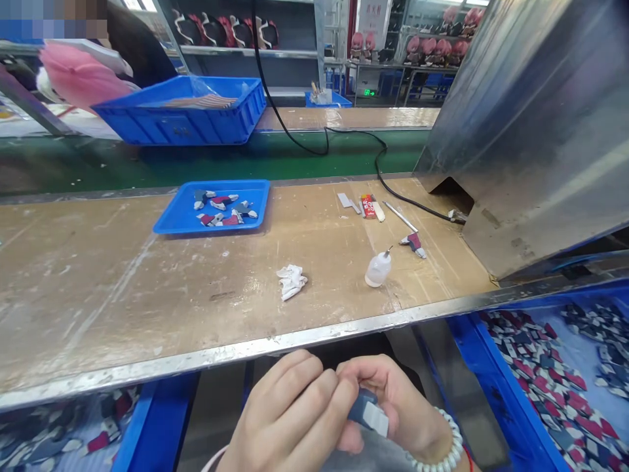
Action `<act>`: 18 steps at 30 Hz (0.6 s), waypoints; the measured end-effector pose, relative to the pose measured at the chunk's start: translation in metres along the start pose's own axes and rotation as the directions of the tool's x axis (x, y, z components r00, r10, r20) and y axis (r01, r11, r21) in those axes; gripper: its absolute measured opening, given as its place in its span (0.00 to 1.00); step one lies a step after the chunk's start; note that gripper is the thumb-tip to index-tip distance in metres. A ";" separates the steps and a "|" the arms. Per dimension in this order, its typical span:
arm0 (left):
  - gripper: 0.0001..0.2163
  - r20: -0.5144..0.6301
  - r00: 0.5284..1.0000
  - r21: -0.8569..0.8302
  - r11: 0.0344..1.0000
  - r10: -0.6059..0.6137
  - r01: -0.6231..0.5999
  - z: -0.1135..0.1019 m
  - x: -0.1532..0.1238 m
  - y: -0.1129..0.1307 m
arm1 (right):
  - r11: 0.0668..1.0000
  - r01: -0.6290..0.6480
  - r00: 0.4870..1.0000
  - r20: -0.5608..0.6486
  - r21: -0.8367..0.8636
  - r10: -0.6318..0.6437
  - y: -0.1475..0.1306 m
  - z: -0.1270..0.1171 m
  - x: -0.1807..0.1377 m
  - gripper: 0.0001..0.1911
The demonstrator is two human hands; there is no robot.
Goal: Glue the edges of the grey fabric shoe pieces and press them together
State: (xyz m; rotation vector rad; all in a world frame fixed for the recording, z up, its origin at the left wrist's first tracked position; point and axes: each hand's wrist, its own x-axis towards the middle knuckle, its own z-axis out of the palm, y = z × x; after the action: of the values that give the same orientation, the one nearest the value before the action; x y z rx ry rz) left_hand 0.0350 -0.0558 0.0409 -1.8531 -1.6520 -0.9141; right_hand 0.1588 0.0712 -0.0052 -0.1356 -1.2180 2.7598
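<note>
Below the near edge of the worn wooden bench (147, 288), the left hand (289, 419) and right hand (393, 406) pinch together on a small dark-blue and white flat plastic piece (369, 410). Both hands are closed narrowly around it, fingertips meeting. It looks light, stiff and thin, best pinched by its edges. Its long axis seems to run left to right, white end toward the right and near. A small clear squeeze bottle (377, 269) stands farther off on the bench, beside a crumpled white cloth (291, 281).
</note>
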 end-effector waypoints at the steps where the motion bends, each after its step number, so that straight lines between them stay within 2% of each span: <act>1: 0.14 0.012 1.000 -0.021 1.000 -0.004 0.005 -0.001 0.002 0.001 | 0.999 -0.032 0.999 0.003 0.000 0.032 0.000 0.001 -0.002 0.35; 4: 0.14 0.072 0.997 -0.113 0.994 0.009 0.000 -0.006 0.008 0.000 | 0.995 -0.102 0.995 -0.009 0.018 0.102 0.000 0.006 -0.007 0.35; 7: 0.16 0.104 0.994 -0.269 0.962 -0.017 0.045 -0.009 0.013 -0.005 | 0.996 -0.091 0.996 -0.025 0.012 0.091 0.001 0.007 -0.012 0.33; 11: 0.19 0.208 0.976 -0.491 0.855 -0.070 0.166 -0.010 0.018 -0.013 | 0.997 -0.039 0.998 -0.055 -0.068 0.035 0.004 0.006 -0.016 0.31; 13: 0.16 0.255 0.966 -0.587 0.786 -0.048 0.194 -0.010 0.019 -0.013 | 0.995 0.021 1.000 -0.021 -0.098 -0.023 0.004 0.008 -0.014 0.28; 15: 0.14 0.292 0.956 -0.627 0.751 -0.020 0.207 -0.010 0.019 -0.008 | 0.995 0.042 0.998 0.051 -0.089 -0.038 0.003 0.010 -0.011 0.27; 18: 0.16 0.310 0.950 -0.573 0.790 -0.034 0.216 -0.009 0.014 0.004 | 0.997 -0.014 0.994 0.107 -0.071 0.022 0.007 0.009 -0.008 0.29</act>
State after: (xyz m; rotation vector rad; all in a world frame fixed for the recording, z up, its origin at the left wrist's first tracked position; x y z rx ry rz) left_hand 0.0379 -0.0539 0.0577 -2.4106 -1.8085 -1.4191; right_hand 0.1655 0.0588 -0.0036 -0.0046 -1.3471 2.7730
